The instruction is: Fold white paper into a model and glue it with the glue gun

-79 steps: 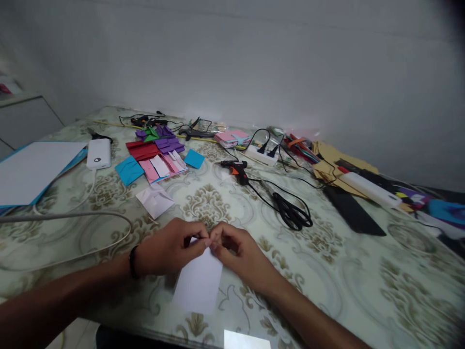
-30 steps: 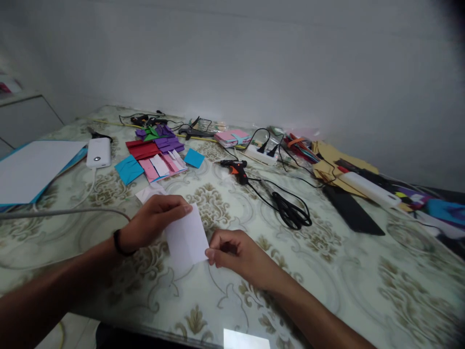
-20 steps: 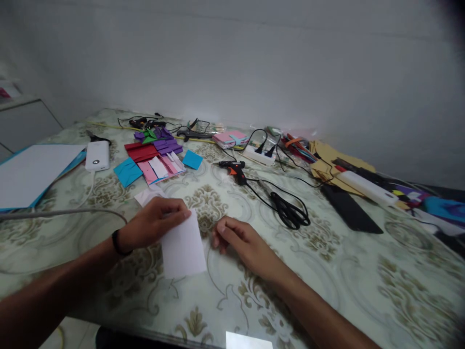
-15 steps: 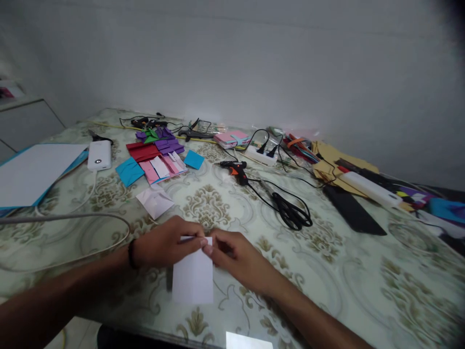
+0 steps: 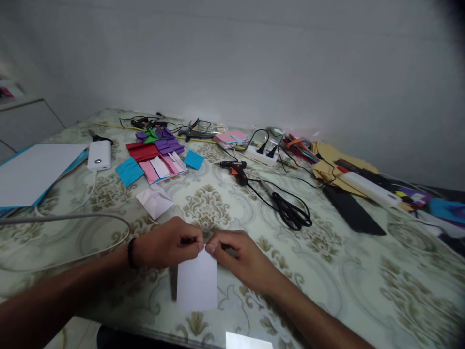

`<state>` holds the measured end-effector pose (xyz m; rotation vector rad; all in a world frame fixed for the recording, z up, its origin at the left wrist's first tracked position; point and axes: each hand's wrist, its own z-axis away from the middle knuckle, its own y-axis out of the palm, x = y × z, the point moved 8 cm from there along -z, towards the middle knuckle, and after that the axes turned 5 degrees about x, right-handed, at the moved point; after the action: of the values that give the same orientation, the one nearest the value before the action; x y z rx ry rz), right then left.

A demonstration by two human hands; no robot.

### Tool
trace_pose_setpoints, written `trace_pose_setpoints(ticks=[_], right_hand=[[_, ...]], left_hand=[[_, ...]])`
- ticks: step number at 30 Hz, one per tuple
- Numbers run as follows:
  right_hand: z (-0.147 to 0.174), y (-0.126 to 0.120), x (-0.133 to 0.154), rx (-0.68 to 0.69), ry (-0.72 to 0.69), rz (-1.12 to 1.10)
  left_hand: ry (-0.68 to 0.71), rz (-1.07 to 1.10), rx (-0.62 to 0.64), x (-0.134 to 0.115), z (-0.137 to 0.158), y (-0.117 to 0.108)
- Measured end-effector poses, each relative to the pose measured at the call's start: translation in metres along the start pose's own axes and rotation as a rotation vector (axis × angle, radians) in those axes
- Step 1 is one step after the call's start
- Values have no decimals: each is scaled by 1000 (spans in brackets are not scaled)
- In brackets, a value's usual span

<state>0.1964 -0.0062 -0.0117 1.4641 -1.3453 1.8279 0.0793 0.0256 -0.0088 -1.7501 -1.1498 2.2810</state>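
A white sheet of paper (image 5: 197, 286) hangs from my fingertips just above the near part of the table. My left hand (image 5: 169, 245) pinches its top edge from the left, thumb and index finger closed on it. Right beside it, my right hand (image 5: 238, 254) pinches the same edge from the other side, and the two thumbs almost meet. Both hands partly cover the paper's upper corners. Beyond my left hand lies a folded white paper piece (image 5: 155, 201).
Folded colored papers (image 5: 160, 157) lie at the middle left, with a white power bank (image 5: 99, 155) beside them. A hot glue gun (image 5: 236, 170) with a coiled black cord (image 5: 292, 211) lies ahead. To the right are a black phone (image 5: 352, 211) and a power strip (image 5: 260, 155).
The paper has shifted slightly right and toward me. Both hands have tipped a little, their thumbs now slightly apart at its top edge.
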Motion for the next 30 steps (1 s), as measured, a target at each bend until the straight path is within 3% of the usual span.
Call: trace_pose_setpoints(ticks=[8, 15, 20, 26, 30], right_hand=[[0, -17, -3, -65, -1, -113], [2, 17, -7, 147, 55, -83], [1, 6, -11, 75, 89, -87], [2, 12, -7, 131, 74, -30], [1, 0, -10, 19, 86, -104]], left_hand=[[-57, 291, -5, 6, 4, -13], [4, 197, 59, 5, -2, 3], [-30, 262, 7, 8, -2, -3], [23, 130, 59, 2, 0, -2], [2, 174, 33, 4, 0, -5]])
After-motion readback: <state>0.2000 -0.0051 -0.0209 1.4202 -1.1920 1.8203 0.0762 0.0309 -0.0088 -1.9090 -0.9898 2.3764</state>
